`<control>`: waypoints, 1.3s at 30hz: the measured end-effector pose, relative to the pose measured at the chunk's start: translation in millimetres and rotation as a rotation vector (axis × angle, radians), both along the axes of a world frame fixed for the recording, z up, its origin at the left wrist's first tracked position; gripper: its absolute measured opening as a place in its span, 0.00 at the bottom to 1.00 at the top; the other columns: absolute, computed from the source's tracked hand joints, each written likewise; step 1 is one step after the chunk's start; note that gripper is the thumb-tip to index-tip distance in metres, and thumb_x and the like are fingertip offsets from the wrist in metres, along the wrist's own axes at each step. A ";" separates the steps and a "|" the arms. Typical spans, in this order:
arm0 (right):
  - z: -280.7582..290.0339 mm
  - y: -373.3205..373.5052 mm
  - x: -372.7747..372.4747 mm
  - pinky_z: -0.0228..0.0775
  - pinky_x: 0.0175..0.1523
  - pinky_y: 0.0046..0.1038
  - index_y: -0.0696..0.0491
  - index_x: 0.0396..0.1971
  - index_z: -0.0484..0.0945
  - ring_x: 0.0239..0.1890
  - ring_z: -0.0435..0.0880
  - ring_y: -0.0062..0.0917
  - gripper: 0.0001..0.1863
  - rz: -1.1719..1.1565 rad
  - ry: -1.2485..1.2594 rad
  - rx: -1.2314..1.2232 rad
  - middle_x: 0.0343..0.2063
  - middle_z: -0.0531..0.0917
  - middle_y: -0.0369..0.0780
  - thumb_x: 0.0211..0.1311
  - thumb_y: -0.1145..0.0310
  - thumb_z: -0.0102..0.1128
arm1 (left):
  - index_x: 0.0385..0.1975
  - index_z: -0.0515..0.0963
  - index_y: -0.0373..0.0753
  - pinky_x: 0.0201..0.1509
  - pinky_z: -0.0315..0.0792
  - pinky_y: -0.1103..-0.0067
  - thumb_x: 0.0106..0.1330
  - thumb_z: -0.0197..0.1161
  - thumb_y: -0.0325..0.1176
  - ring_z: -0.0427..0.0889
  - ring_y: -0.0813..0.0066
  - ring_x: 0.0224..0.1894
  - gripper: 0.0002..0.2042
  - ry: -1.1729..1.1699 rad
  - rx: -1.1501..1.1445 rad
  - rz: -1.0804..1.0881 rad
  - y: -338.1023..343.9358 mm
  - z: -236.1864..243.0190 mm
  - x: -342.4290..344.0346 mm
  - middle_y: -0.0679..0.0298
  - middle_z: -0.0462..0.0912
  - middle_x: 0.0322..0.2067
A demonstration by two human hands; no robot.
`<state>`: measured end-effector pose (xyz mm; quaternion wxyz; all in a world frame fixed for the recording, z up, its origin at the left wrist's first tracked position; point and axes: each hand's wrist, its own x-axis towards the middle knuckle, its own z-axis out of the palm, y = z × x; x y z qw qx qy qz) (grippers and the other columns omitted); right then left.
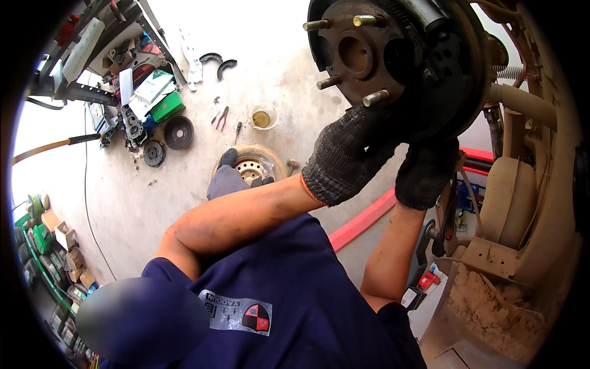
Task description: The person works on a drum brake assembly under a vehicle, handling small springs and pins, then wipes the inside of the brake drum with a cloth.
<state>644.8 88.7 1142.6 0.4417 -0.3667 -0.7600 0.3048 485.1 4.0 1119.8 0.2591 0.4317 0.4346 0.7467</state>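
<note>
A rusty wheel hub with several threaded studs stands out from a dark drum-brake assembly at the upper right. Black knitted gloves cover both hands. At the hub's lower edge, my left hand is closed, its fingers curling into the shadow below the studs. What it grips is hidden. My right hand reaches up against the underside of the brake assembly, fingers bent and closed. Its fingertips and anything in them cannot be made out.
On the floor lie a steel wheel, a hammer, pliers, a screwdriver, a tub of yellowish liquid and curved brake shoes. A red bar runs behind my arms. Dirty vehicle bodywork borders the right.
</note>
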 end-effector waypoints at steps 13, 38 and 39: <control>9.7 -1.8 -14.7 0.72 0.55 0.28 0.61 0.55 0.73 0.51 0.78 0.26 0.16 0.035 0.082 0.099 0.50 0.78 0.40 0.70 0.71 0.55 | 0.51 0.78 0.42 0.42 0.81 0.69 0.60 0.68 0.29 0.86 0.56 0.40 0.18 0.023 0.017 0.100 6.1 -5.5 5.2 0.54 0.85 0.41; -1.6 8.5 -3.1 0.70 0.60 0.32 0.61 0.53 0.76 0.53 0.78 0.38 0.16 -0.009 -0.152 0.312 0.52 0.79 0.47 0.65 0.79 0.56 | 0.50 0.81 0.43 0.45 0.80 0.73 0.61 0.68 0.26 0.86 0.62 0.43 0.16 0.236 -0.183 0.037 -6.3 21.2 -9.2 0.58 0.86 0.42; 1.1 5.9 -6.6 0.71 0.59 0.33 0.60 0.53 0.77 0.53 0.79 0.39 0.17 -0.045 -0.183 0.315 0.51 0.80 0.47 0.63 0.80 0.57 | 0.50 0.81 0.42 0.45 0.80 0.74 0.62 0.68 0.24 0.86 0.64 0.43 0.16 0.216 -0.227 0.005 -6.5 22.5 -10.7 0.59 0.86 0.43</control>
